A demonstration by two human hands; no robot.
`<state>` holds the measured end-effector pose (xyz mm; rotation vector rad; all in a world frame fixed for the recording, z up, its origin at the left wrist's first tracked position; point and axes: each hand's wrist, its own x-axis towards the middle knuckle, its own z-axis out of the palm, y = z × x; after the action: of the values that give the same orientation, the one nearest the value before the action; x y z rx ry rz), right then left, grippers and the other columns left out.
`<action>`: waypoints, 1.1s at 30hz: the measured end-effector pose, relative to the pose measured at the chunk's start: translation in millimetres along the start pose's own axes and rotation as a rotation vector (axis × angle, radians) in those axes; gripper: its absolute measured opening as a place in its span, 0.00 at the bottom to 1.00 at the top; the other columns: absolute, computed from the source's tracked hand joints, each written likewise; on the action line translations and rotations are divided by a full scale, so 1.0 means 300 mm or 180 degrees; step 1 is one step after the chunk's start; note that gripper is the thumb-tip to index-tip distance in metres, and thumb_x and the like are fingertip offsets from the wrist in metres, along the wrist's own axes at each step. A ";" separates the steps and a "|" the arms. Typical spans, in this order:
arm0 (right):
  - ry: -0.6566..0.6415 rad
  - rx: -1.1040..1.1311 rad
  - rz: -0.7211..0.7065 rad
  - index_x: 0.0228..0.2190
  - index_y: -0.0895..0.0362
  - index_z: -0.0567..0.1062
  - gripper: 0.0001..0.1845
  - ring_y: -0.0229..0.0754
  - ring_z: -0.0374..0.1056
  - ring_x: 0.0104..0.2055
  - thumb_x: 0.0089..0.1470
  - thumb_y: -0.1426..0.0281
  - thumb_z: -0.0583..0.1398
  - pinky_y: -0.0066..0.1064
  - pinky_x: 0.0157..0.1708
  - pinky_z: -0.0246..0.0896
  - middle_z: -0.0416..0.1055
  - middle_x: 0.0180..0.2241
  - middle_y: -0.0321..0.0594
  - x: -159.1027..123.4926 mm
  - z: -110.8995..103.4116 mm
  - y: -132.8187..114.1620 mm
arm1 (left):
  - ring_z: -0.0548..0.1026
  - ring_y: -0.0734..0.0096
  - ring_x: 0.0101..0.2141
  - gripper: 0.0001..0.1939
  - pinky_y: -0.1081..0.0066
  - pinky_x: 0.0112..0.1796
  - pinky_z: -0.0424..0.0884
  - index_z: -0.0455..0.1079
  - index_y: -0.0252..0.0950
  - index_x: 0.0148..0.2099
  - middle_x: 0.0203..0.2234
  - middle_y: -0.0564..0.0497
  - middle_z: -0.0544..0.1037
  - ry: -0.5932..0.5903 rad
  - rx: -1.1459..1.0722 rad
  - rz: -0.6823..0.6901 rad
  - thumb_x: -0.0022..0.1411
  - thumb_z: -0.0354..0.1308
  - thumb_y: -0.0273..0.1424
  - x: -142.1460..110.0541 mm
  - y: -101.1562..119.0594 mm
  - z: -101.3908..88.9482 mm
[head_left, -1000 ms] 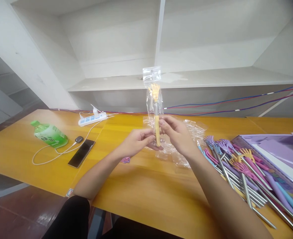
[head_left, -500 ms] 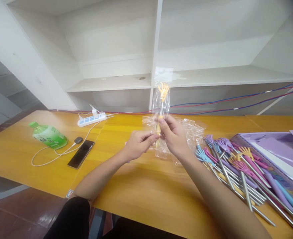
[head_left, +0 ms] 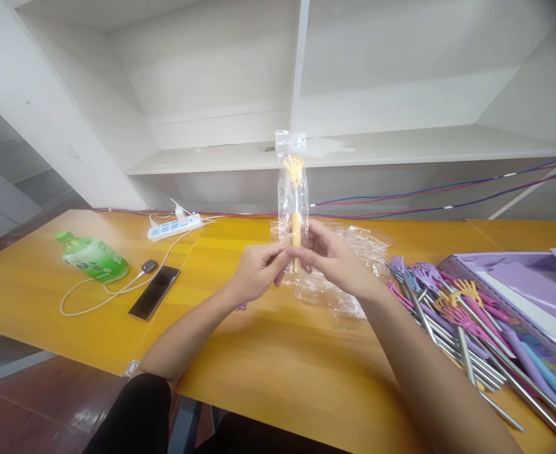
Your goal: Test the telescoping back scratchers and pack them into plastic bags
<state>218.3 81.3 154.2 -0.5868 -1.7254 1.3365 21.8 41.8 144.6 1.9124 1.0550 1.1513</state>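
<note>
The left hand [head_left: 254, 272] and right hand [head_left: 344, 260] pinch the yellow scratcher [head_left: 295, 228] upright in its clear bag [head_left: 283, 197]; this needs steady fingers.

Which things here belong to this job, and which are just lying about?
Likely in the work:
- yellow back scratcher and clear bag, in left hand and right hand
- loose clear bags
- other back scratchers

Likely just lying about:
- green bottle
- phone
- power strip

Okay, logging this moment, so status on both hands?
Both hands closed on yellow hand-shaped stick, upright in clear bag. Clear bags lie just behind hands.
</note>
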 end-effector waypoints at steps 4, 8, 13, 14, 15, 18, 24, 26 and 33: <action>-0.0308 0.0021 0.0044 0.43 0.54 0.72 0.24 0.35 0.67 0.30 0.58 0.51 0.71 0.28 0.28 0.66 0.72 0.32 0.33 -0.002 0.003 -0.019 | 0.69 0.77 0.21 0.28 0.75 0.29 0.66 0.70 0.36 0.30 0.18 0.56 0.73 0.0152 -0.0070 0.0021 0.76 0.54 0.51 0.005 -0.013 -0.017; -0.0385 0.0170 -0.0002 0.47 0.54 0.72 0.23 0.34 0.67 0.25 0.64 0.49 0.66 0.29 0.27 0.66 0.69 0.26 0.29 0.004 0.002 -0.014 | 0.74 0.76 0.23 0.27 0.75 0.29 0.70 0.71 0.36 0.32 0.21 0.54 0.76 0.0051 -0.0337 -0.0006 0.75 0.55 0.52 0.014 -0.025 -0.027; -0.0531 0.0032 -0.0018 0.44 0.54 0.70 0.21 0.36 0.71 0.27 0.68 0.49 0.62 0.30 0.31 0.67 0.73 0.26 0.32 -0.004 -0.019 -0.005 | 0.80 0.72 0.27 0.26 0.73 0.33 0.76 0.71 0.36 0.33 0.26 0.50 0.80 -0.0224 -0.0631 0.0096 0.75 0.55 0.52 0.022 -0.038 -0.034; -0.0544 0.0010 -0.0038 0.43 0.54 0.70 0.21 0.36 0.72 0.28 0.69 0.49 0.61 0.31 0.31 0.67 0.73 0.27 0.32 -0.007 -0.021 -0.003 | 0.80 0.72 0.27 0.26 0.73 0.33 0.76 0.71 0.35 0.34 0.26 0.50 0.80 -0.0248 -0.0661 0.0131 0.76 0.55 0.52 0.023 -0.039 -0.036; -0.0554 -0.0001 -0.0056 0.42 0.54 0.70 0.20 0.37 0.72 0.28 0.69 0.49 0.61 0.31 0.32 0.67 0.73 0.27 0.33 -0.009 -0.022 -0.003 | 0.80 0.72 0.27 0.26 0.73 0.33 0.76 0.71 0.35 0.34 0.26 0.50 0.80 -0.0256 -0.0654 0.0165 0.76 0.54 0.51 0.023 -0.040 -0.038; -0.0553 0.0004 -0.0095 0.41 0.54 0.69 0.19 0.37 0.72 0.28 0.70 0.50 0.61 0.32 0.32 0.67 0.73 0.28 0.33 -0.012 -0.020 -0.004 | 0.79 0.72 0.27 0.27 0.73 0.33 0.75 0.73 0.35 0.34 0.26 0.49 0.80 -0.0262 -0.0540 0.0198 0.76 0.53 0.52 0.024 -0.037 -0.046; -0.0702 0.0114 -0.0069 0.46 0.54 0.70 0.17 0.36 0.72 0.29 0.71 0.53 0.61 0.31 0.33 0.67 0.72 0.27 0.31 -0.014 -0.014 -0.015 | 0.78 0.70 0.33 0.28 0.70 0.39 0.76 0.76 0.34 0.38 0.31 0.48 0.79 -0.0206 -0.0639 0.0158 0.74 0.55 0.55 0.035 -0.030 -0.093; -0.0928 0.0111 0.0053 0.48 0.54 0.70 0.16 0.36 0.72 0.29 0.72 0.55 0.60 0.31 0.34 0.68 0.72 0.27 0.30 -0.018 -0.001 -0.016 | 0.79 0.68 0.38 0.27 0.69 0.42 0.77 0.77 0.35 0.46 0.38 0.46 0.81 0.0117 -0.0876 0.0199 0.72 0.58 0.56 0.047 -0.031 -0.113; -0.1855 0.0035 0.0520 0.47 0.55 0.69 0.15 0.36 0.74 0.33 0.73 0.56 0.57 0.30 0.39 0.71 0.75 0.32 0.34 -0.017 0.107 0.049 | 0.82 0.68 0.34 0.29 0.68 0.37 0.79 0.72 0.35 0.57 0.41 0.45 0.83 0.0739 -0.2133 -0.0057 0.67 0.68 0.51 0.083 0.000 -0.164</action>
<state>192.0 64.6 136.5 -0.3527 -2.1618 1.7527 -15.9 70.0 173.4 1.2628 0.6694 1.5074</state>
